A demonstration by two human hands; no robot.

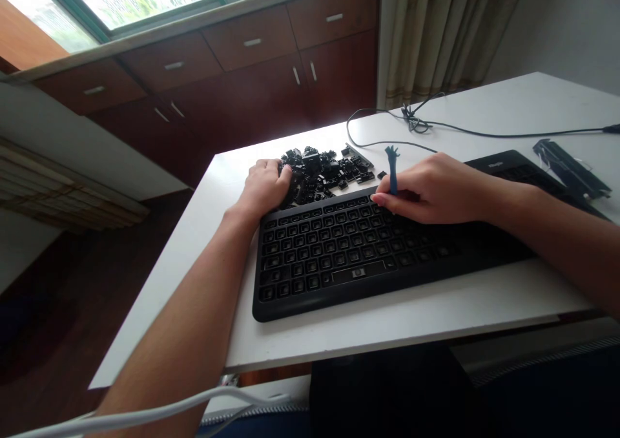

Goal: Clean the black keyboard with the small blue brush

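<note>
A black keyboard with its keycaps off lies on the white table, its bare key sockets showing. Over the keyboard's back edge, my right hand is closed in a pinch round a slim blue brush-like tool. The tool stands nearly upright with its frayed end up; its lower end is hidden by my fingers. At the back left, my left hand rests open at the left side of a heap of loose black keycaps, thumb against the heap. My right forearm hides part of the keyboard's right side.
A black cable runs tangled across the back of the table. Dark flat strips lie at the right, beyond the keyboard. A white cord crosses at lower left, in front of the table's near edge.
</note>
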